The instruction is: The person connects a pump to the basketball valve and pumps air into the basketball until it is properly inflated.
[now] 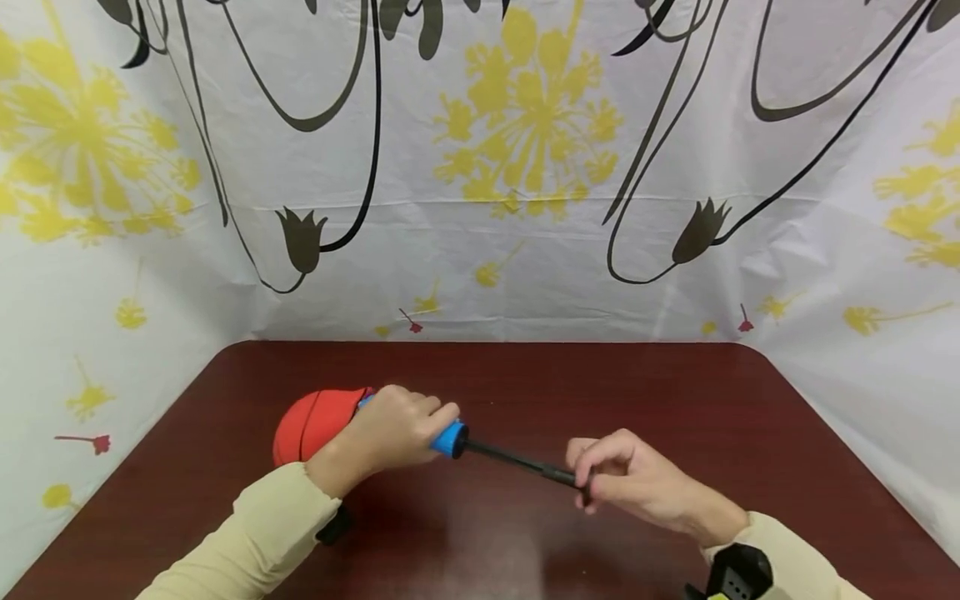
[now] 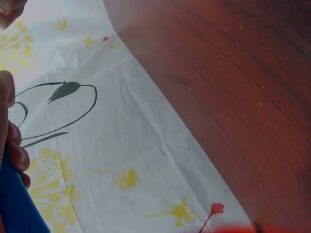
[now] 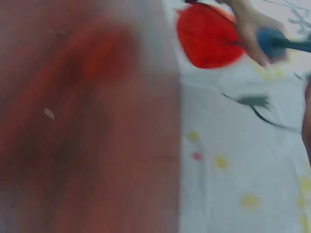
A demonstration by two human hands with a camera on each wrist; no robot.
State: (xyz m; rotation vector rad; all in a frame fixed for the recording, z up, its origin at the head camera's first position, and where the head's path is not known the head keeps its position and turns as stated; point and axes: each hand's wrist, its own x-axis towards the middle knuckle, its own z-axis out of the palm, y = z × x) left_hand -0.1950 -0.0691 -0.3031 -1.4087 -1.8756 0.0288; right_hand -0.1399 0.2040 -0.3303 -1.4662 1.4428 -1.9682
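Note:
A red ball (image 1: 311,427) with dark seams and an uneven, partly caved-in outline is at the left, beside my left wrist. My left hand (image 1: 393,429) wraps round the blue barrel of a hand pump (image 1: 450,439), whose far end lies against the ball. The pump's black rod (image 1: 510,457) sticks well out to the right. At its end, my right hand (image 1: 637,479) pinches the black handle between thumb and fingers. In the left wrist view, curled fingers (image 2: 14,141) show on the blue barrel. The right wrist view shows the red ball (image 3: 209,39) behind the barrel, blurred.
Ball and pump are over a dark red-brown wooden table (image 1: 660,392) with rounded far corners. A white cloth (image 1: 480,283) printed with yellow flowers and dark stems hangs round its back and sides. Black devices are strapped to both wrists, the right one (image 1: 738,571) showing more fully.

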